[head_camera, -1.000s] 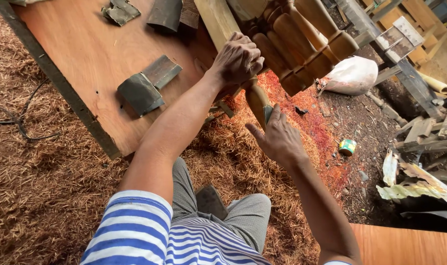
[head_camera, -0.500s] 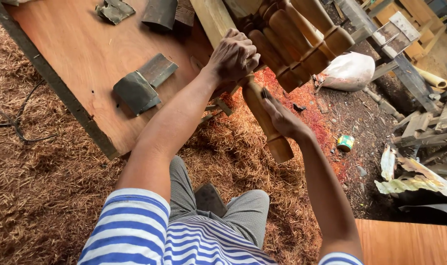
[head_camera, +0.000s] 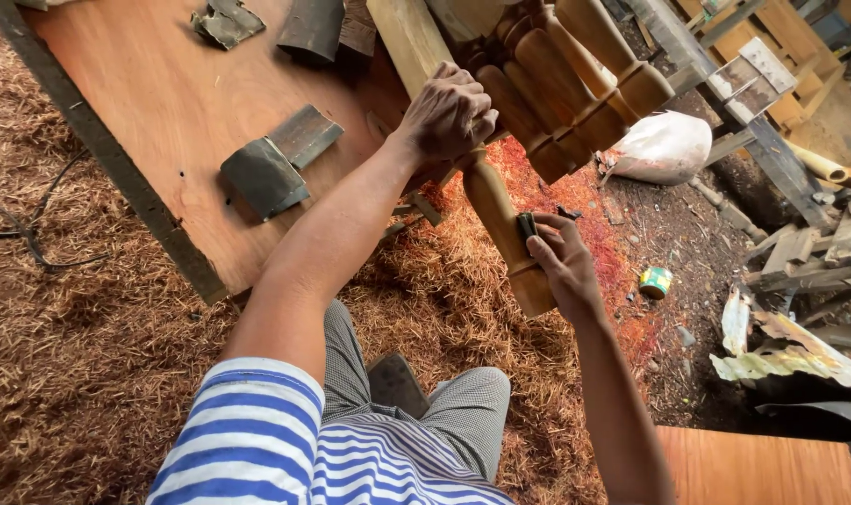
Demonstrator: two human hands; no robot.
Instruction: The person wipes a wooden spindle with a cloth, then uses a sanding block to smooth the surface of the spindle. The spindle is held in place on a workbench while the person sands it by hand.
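Left hand [head_camera: 449,114] curled tight round upper end of a turned wooden spindle [head_camera: 500,224], fingers fully closed, steadying it against a stack of similar turned spindles [head_camera: 575,75]. Right hand [head_camera: 564,264] lower down, fingers bent & pinching a small dark folded pad, prob. sandpaper [head_camera: 526,224], pressed flat to spindle's right side near its squared lower end. Spindle slants from top centre down toward the knees, lower end hanging free above shavings.

Progress, judged from surface only: wood looks even & smooth w/ warm tone along the middle; can't tell how much is left to rub, as far side is hidden.

Around: striped blue-white sleeves & checked trousers at bottom. Orange-brown board [head_camera: 173,112] at left w/ several dark curled sheets [head_camera: 274,164] lying on it. Ground thick w/ straw-coloured wood shavings [head_camera: 79,374], reddish patch below spindle. Further right: white sack [head_camera: 664,145], small green-yellow tin [head_camera: 656,281], scrap timber & torn metal sheet.
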